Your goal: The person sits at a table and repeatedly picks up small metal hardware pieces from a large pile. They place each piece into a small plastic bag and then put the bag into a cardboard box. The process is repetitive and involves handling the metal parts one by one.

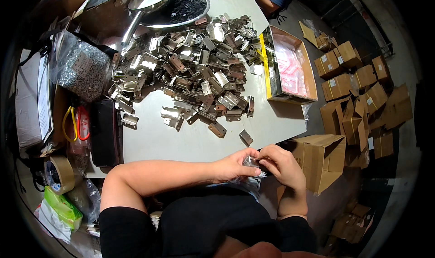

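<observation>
Steel brackets (195,67) heaped mid-bench (181,142), within arm's reach. Left hand (233,165) and right hand (283,165) meet at bench edge, both in pinching grip on small clear plastic bag (250,163), held close over lap. Open cardboard box (319,160) waits right.

A pale table (181,142) fills the middle; to its right, brown cardboard boxes (358,90) lie scattered over a dim grey concrete floor (403,45).
</observation>
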`<action>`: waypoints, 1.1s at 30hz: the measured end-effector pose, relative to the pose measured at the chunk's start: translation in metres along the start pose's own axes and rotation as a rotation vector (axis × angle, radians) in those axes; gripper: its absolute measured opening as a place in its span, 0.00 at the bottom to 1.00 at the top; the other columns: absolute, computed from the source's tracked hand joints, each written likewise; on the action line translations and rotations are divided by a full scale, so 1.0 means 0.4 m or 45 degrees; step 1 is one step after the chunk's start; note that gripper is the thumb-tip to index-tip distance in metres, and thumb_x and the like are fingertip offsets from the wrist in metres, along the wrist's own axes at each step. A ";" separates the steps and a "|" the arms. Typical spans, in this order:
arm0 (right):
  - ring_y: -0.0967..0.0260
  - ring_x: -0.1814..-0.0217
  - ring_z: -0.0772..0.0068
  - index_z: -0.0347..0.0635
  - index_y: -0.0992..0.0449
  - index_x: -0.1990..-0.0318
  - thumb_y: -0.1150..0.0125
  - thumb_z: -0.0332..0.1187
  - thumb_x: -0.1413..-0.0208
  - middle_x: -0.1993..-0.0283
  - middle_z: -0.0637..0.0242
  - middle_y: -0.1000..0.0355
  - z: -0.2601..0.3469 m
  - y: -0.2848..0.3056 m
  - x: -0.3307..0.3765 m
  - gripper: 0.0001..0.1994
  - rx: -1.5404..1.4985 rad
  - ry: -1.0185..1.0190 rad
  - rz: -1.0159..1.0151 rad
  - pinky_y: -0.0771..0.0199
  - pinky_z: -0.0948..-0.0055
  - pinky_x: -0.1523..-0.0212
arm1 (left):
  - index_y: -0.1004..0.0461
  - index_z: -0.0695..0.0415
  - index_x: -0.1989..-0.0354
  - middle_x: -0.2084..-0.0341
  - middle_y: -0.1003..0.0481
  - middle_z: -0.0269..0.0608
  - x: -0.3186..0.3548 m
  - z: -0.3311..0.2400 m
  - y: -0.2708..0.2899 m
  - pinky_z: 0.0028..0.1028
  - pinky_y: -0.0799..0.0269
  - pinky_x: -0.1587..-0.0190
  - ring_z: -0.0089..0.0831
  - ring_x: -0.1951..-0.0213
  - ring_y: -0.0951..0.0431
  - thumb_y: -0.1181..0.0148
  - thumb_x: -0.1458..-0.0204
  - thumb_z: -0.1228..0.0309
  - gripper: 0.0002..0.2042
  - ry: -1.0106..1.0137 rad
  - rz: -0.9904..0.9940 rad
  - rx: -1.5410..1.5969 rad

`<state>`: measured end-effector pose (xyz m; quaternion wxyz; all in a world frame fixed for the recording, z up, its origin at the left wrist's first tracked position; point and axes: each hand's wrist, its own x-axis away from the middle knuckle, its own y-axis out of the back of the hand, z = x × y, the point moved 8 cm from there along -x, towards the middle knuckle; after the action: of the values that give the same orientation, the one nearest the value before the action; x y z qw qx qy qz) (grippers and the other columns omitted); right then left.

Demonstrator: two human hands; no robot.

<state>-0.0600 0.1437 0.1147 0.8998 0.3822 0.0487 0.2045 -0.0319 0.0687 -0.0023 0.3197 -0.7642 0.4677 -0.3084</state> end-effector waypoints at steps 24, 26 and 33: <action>0.27 0.58 0.49 0.34 0.30 0.66 0.38 0.20 0.50 0.62 0.50 0.27 -0.031 -0.055 -0.151 0.06 0.114 0.073 -0.392 0.27 0.63 0.59 | 0.34 0.59 0.49 0.70 0.29 0.34 0.021 0.062 -0.046 0.23 0.32 0.72 0.21 0.75 0.30 0.34 0.47 0.67 0.21 0.229 0.327 -0.628; 0.29 0.56 0.48 0.35 0.29 0.65 0.37 0.21 0.52 0.60 0.52 0.28 -0.032 -0.060 -0.163 0.07 0.148 0.188 -0.414 0.29 0.60 0.56 | 0.34 0.59 0.48 0.70 0.29 0.33 0.019 0.061 -0.042 0.23 0.32 0.72 0.21 0.75 0.30 0.34 0.47 0.66 0.21 0.208 0.333 -0.667; 0.31 0.52 0.52 0.39 0.27 0.67 0.33 0.23 0.56 0.56 0.58 0.27 -0.016 -0.078 -0.210 0.09 0.476 0.496 -0.501 0.30 0.58 0.52 | 0.34 0.59 0.50 0.68 0.29 0.34 0.013 0.065 -0.041 0.23 0.32 0.71 0.21 0.73 0.30 0.34 0.47 0.66 0.20 0.193 0.356 -0.685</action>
<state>-0.1279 0.0944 0.0822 0.8102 0.4776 0.3294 0.0836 -0.0016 0.0750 -0.0044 0.1095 -0.7243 0.6557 -0.1827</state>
